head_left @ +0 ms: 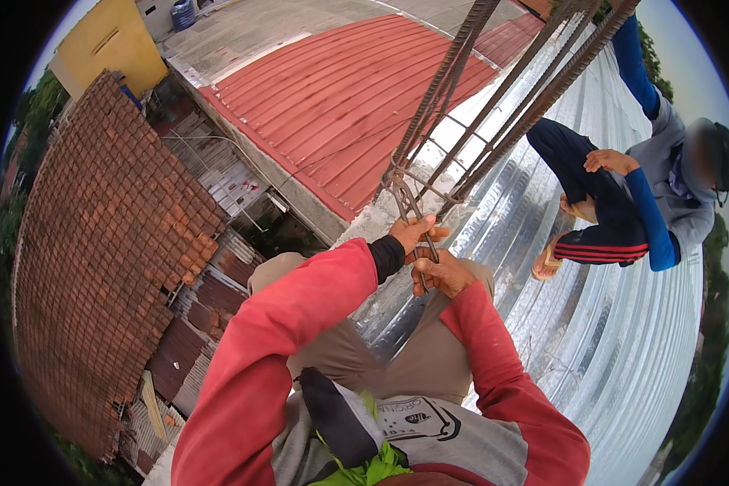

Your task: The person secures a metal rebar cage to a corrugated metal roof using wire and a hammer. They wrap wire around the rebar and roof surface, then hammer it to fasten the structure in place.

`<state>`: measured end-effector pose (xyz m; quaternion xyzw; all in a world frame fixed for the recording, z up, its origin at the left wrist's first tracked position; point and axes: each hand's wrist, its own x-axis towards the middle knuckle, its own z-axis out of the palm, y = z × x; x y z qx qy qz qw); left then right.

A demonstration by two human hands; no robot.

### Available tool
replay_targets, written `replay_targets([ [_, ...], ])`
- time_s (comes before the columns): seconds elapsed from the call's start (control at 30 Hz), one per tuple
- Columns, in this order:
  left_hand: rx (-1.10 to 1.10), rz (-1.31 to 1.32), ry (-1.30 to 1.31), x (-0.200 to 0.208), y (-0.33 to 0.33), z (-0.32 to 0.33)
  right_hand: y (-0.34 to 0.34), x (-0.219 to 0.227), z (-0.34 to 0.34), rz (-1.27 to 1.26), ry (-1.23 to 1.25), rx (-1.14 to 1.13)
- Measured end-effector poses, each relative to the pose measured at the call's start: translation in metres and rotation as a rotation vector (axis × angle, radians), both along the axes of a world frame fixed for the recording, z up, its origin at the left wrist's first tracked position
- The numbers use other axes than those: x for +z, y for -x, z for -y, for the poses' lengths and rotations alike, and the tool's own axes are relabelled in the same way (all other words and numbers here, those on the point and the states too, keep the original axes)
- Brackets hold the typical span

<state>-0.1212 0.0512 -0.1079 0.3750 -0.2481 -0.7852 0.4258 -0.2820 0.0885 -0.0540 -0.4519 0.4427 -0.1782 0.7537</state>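
Observation:
A pair of dark metal pincers [406, 201] has its jaws up at a rebar stirrup [426, 188], where the ring meets the upright bars. My left hand [413, 232] is closed at the pincers' handles, its fingers partly hidden. Just below and to the right, my right hand [445, 275] grips the lower end of the handles. Ribbed steel bars [517, 134] rise in a bundle from the concrete wall top, leaning toward the upper right. Whether the jaws hold a tie wire is too small to tell.
A co-worker [664, 178] sits at the right on shiny corrugated metal roofing [575, 348]. Beyond the wall lies a red metal roof [340, 97]. On the left, a tiled roof [113, 259] and rusty sheets [170, 356] sit lower, past a drop.

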Motion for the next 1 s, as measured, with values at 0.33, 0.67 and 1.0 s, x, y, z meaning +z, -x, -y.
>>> replay_targets([
  [0.33, -0.726, 0.874, 0.111, 0.070, -0.063, 0.009, -0.055, -0.021, -0.058, -1.050, 0.877, -0.278],
  [0.67, 0.379, 0.659, 1.291, 0.341, -0.086, 0.145, -0.081, -0.001, -0.076, -0.973, 0.766, -0.261],
  [1.0, 0.187, 0.505, 1.233, 0.388, -0.066, 0.169, -0.096, -0.025, -0.076, -0.579, 0.452, -0.295],
])
